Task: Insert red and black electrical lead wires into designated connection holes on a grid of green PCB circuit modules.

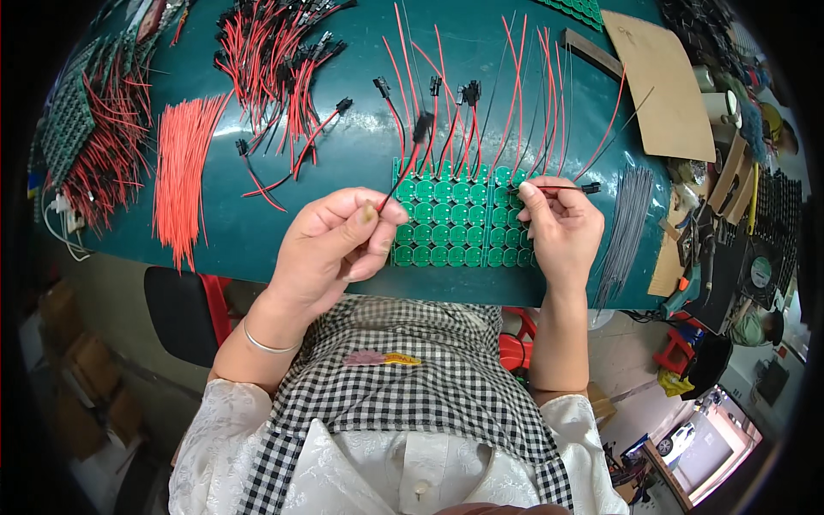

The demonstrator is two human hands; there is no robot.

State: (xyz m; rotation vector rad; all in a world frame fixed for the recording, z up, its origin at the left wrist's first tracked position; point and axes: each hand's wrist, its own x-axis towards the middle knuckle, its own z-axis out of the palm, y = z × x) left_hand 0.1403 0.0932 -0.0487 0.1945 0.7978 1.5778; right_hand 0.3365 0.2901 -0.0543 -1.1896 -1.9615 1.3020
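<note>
The work in hand looks like handling two-wire leads at a green board [425,233], one lead to each hand. The board lies flat on the desk [249,232] in front of the person, between and just beyond the hands. Along its far edge stand more wires [519,103]; those toward the left end in black plugs [435,86].

The left hand [330,236] has its thumb and forefinger closed in a pinch on a red-and-black lead [402,176], whose plug points up and away; the other fingers curl loosely beneath. The right hand [562,227], near the board's right part, has thumb and forefinger pinched on a second lead [566,188], its plug out to the right. Whether those fingers touch the board cannot be told, and the wire ends at both pinches are hidden.

As a judgement, the next move calls for a light, steady pinch near the wire ends and a clear path past the standing wires.

A red bundle [184,176] lies to the left, a grey bundle [629,227] to the right.
</note>
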